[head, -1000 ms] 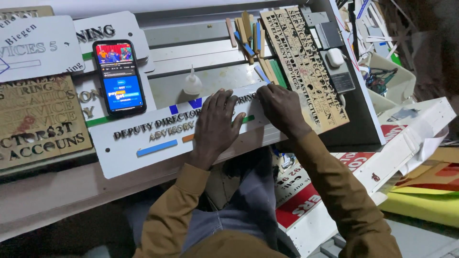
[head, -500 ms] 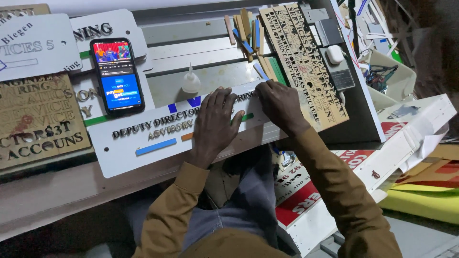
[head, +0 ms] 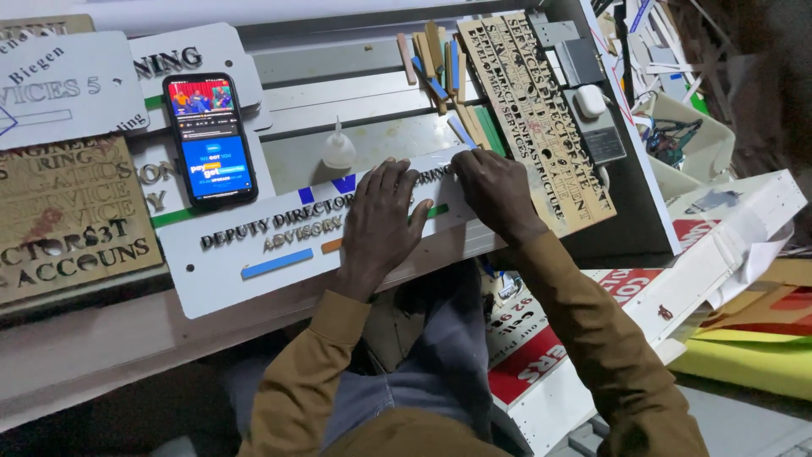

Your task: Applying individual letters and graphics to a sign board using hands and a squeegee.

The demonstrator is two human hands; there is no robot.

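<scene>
A white sign plate (head: pixel 237 279) with raised dark letters and blue, orange and green bars lies tilted across the workbench. My left hand (head: pixel 385 220) rests flat on its middle, fingers spread over the lettering. My right hand (head: pixel 499 190) presses down on the plate's right end, fingers curled over small letters there; I cannot tell whether it pinches one. A small white glue bottle (head: pixel 339 151) stands just beyond the plate, above my left hand.
A lit smartphone (head: pixel 209 140) lies on other white signs (head: pixel 68 85). Brown cut-out letter sheets sit at left (head: pixel 72 220) and right (head: pixel 541 118). Loose coloured strips (head: pixel 440 68) are at the back. A white and red board (head: pixel 643 305) leans at right.
Both hands stay on the sign plate; the fingers have shifted only slightly along the lettering. The view has drifted a little.
</scene>
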